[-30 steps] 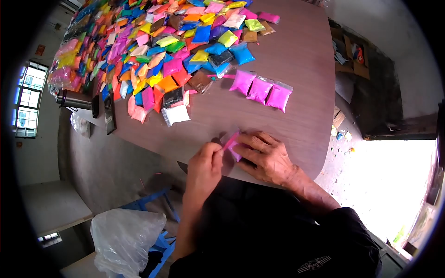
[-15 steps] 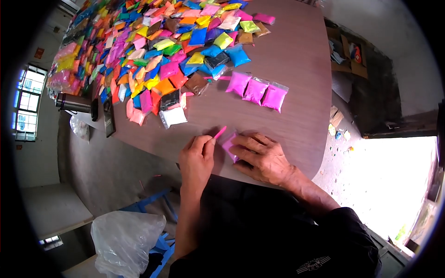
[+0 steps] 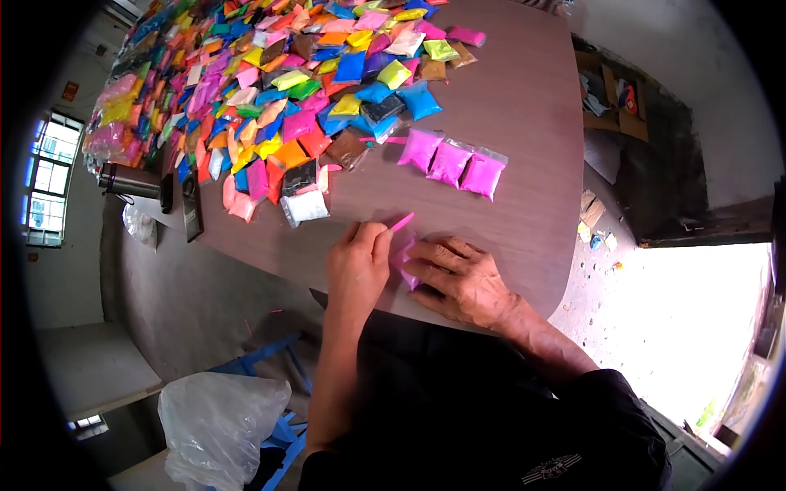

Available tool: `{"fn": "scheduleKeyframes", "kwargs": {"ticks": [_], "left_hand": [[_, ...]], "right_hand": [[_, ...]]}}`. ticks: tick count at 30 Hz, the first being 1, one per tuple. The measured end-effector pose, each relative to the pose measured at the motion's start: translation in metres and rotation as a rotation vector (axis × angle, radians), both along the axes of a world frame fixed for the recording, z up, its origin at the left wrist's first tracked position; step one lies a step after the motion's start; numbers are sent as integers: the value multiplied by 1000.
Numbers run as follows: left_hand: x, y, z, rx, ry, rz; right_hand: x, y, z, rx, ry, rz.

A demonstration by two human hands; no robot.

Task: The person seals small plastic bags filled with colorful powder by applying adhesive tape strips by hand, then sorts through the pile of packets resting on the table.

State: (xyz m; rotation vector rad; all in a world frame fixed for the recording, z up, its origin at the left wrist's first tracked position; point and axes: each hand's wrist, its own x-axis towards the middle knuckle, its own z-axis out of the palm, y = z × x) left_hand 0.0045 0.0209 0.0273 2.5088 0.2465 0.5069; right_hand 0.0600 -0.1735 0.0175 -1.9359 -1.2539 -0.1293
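Note:
My left hand is closed around a thin pink plastic stick, whose tip points up and to the right over the table. Right beside it, my right hand lies with bent fingers over a small pinkish-purple packet, gripping it near the table's front edge. Most of that packet is hidden beneath the fingers. Beyond my hands, three similar pink packets lie side by side, with another pink strip at their left end.
A large heap of colourful packets covers the far left of the brown table. A metal flask and a dark phone-like object are at the left edge. A plastic bag rests over a blue stool below.
My left hand has shifted slightly up and to the right with the pink stick, turning at the wrist. My right hand stays on the packet, which is more covered now.

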Motion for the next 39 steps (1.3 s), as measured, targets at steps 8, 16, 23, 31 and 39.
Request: {"fn": "scheduleKeyframes", "kwargs": {"ticks": [8, 16, 23, 31, 39], "left_hand": [[-13, -5, 0, -52, 75, -20], [-32, 4, 7, -198, 40, 45], [-52, -2, -7, -80, 4, 118], [-49, -4, 17, -229, 55, 156], [-25, -3, -2, -42, 65, 69]], "right_hand": [[-1, 1, 2, -5, 12, -20], [-2, 0, 1, -11, -4, -26], [-2, 2, 1, 9, 13, -17], [-3, -1, 3, 20, 27, -17], [-2, -1, 0, 30, -13, 3]]}}
